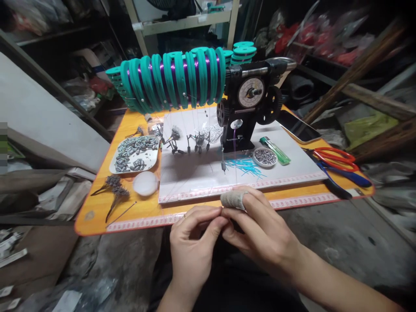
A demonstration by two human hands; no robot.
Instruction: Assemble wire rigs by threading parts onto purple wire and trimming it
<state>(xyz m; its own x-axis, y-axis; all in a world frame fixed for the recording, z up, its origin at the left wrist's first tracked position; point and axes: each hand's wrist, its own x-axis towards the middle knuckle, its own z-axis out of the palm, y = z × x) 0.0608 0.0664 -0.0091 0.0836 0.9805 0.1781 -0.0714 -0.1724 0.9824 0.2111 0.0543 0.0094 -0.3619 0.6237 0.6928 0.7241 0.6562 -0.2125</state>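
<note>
Thread (pixel 208 193): thin, pale, barely visible, lower centre of frame, running toward fingertips. Left hand (pixel 191 242) and right hand (pixel 260 229): fingers curled, tips pressed together, pinching thread at orange surface (pixel 97 208) edge. Bandage (pixel 232 199) wraps right forefinger.

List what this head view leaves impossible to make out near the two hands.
- Whatever the left hand and right hand pinch: hidden by fingertips, too small.
- Round white dial on the black winding machine: numbers too small.
- Right forearm: cut by the frame's bottom edge.
- Shelves behind: blurred.
</note>
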